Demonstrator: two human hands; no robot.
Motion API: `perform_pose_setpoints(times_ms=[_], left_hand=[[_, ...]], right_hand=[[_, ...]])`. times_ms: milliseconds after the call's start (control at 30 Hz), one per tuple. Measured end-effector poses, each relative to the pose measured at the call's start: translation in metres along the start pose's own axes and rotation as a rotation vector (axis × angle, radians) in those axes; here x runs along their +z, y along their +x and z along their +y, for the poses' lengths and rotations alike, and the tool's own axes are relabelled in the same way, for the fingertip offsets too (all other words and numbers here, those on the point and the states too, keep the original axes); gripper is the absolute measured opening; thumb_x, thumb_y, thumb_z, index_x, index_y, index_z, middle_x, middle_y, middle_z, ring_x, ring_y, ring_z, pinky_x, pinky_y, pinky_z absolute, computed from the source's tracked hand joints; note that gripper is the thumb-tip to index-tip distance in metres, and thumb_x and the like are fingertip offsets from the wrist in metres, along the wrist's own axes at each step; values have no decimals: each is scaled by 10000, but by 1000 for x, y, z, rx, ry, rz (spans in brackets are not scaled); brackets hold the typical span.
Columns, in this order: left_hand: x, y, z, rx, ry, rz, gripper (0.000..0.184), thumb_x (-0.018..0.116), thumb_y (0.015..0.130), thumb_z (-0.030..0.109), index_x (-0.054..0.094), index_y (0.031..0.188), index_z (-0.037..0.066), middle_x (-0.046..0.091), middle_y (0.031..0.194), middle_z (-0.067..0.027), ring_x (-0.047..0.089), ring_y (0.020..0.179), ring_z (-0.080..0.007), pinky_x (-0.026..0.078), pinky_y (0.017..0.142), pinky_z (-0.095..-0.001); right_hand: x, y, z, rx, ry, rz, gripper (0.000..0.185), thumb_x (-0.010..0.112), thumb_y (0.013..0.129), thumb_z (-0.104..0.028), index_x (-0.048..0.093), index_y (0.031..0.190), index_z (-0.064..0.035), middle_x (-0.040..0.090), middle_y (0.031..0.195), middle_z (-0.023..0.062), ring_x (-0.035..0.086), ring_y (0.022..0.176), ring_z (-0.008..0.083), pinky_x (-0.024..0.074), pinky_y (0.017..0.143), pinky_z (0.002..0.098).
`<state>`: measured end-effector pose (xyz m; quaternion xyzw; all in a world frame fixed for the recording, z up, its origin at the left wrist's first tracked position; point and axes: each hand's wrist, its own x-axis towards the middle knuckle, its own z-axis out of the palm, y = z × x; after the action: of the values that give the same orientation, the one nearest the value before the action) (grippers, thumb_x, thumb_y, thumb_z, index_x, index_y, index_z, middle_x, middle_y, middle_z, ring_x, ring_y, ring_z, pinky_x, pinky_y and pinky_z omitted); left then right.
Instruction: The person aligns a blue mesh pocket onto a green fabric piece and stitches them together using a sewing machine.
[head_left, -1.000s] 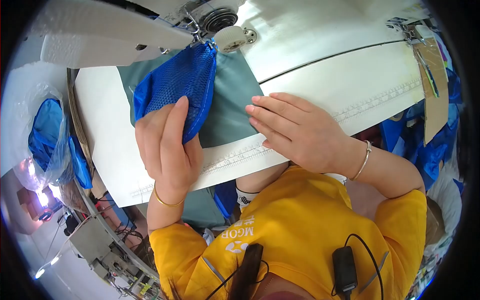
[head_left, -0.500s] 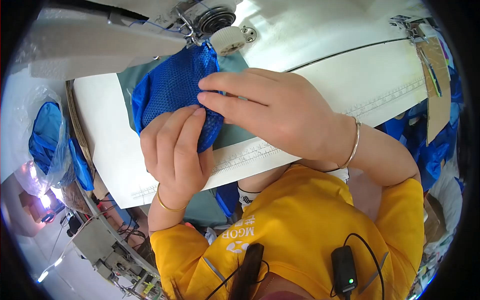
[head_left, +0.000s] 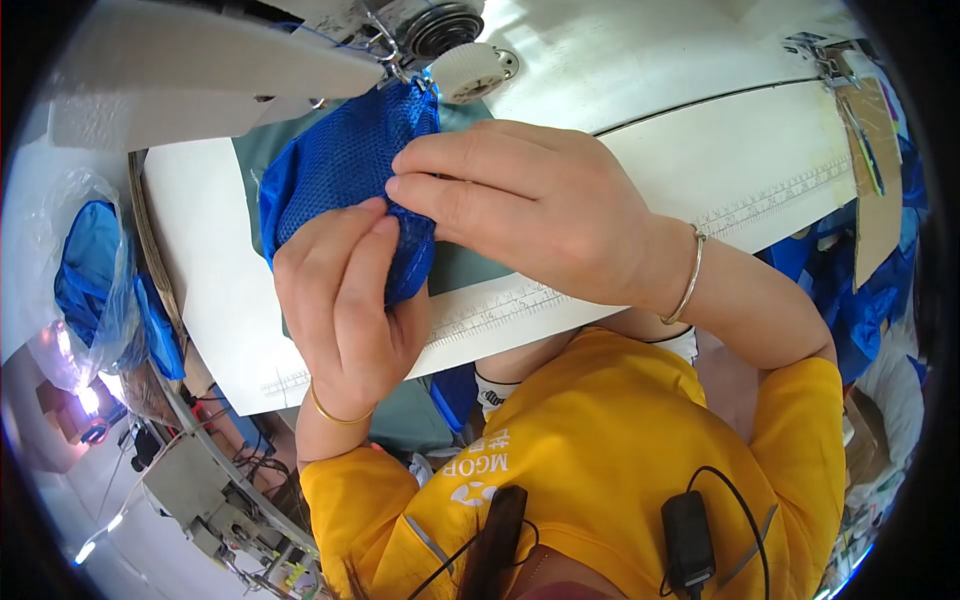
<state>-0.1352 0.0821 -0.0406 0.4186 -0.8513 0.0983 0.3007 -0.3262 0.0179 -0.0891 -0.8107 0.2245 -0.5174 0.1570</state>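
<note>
A piece of blue mesh fabric (head_left: 345, 150) runs up to the needle area of a white sewing machine (head_left: 220, 75). My left hand (head_left: 340, 290), with a gold bangle at the wrist, pinches the near edge of the fabric between thumb and fingers. Just right of it my right hand (head_left: 540, 205) grips the same edge, its index and middle fingertips pressed onto the mesh and the thumb hidden beneath. The fabric is folded along that edge, and its far end lies by the presser foot (head_left: 415, 85), whose details are too small to make out.
Under the fabric lies a grey-green sheet (head_left: 470, 265) on the white table, which has a printed ruler (head_left: 540, 298) along its front. A handwheel-like white dial (head_left: 468, 72) sits beside the needle. Blue fabric in a clear bag (head_left: 90, 260) hangs at left; cardboard (head_left: 872, 220) stands at right.
Both hands have shifted slightly left and up, toward the machine, with the mesh fabric still held. The gathered edge between the fingers looks a little different.
</note>
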Motion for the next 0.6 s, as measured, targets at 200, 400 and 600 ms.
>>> perform_pose_setpoints(times_ms=[200,400,600], left_hand=[[3,-1,-1,-3,50,30,402,779,751,-85,689,1140,-33,692,1136,-196,690,983,-352,579,832,-412],[2,1,-1,29,-18,-29,378,815,766,-44,704,1126,-69,716,1097,-200,700,961,-341,589,812,-393],[2,1,-4,116,120,-37,395,860,786,28,713,1141,-67,729,1147,-181,702,979,-329,588,827,-376]], right_hand=[[1,0,2,-13,8,-12,187,681,812,-105,667,991,-52,656,1039,37,677,951,218,591,728,332],[-1,-2,2,-25,-10,-27,117,679,795,-107,626,894,-73,607,930,28,660,899,213,581,701,338],[-11,0,1,-6,-26,-103,313,814,758,-77,724,1046,5,721,1052,132,723,878,287,614,730,357]])
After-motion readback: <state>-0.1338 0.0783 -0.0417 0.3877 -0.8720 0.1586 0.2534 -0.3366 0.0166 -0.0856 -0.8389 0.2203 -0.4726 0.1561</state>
